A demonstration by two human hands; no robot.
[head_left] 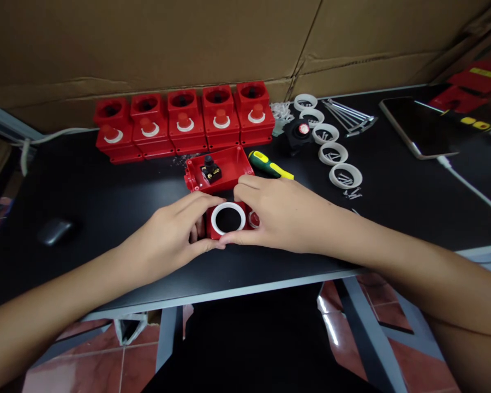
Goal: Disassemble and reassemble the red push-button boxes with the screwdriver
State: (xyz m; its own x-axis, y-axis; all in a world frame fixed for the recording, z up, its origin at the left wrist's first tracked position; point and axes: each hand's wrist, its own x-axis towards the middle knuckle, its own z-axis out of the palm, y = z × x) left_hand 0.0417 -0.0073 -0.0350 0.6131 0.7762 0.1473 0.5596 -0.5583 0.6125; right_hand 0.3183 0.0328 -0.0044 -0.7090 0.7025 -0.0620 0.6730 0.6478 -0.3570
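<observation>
Near the front of the black table, a small red plastic housing (213, 231) with a round opening lies between my hands. A white ring (242, 209) sits around that opening. My left hand (178, 226) grips the housing's left side, thumb at the front and fingers behind. From the right, my right hand (265, 210) closes over the other end, its thumb at the ring's lower edge. Beside my right fingers shows a clear and red round piece (253, 219). Just behind lies an open red box (233, 166) holding a black switch block (211, 171).
Several assembled red boxes (187, 131) stand in a row at the back. A green-yellow screwdriver (270, 165), a black round part (298, 135), white rings (346, 176) with screws, long bolts (347, 115) and a phone (417, 128) lie rightward. A mouse (55, 231) is at left.
</observation>
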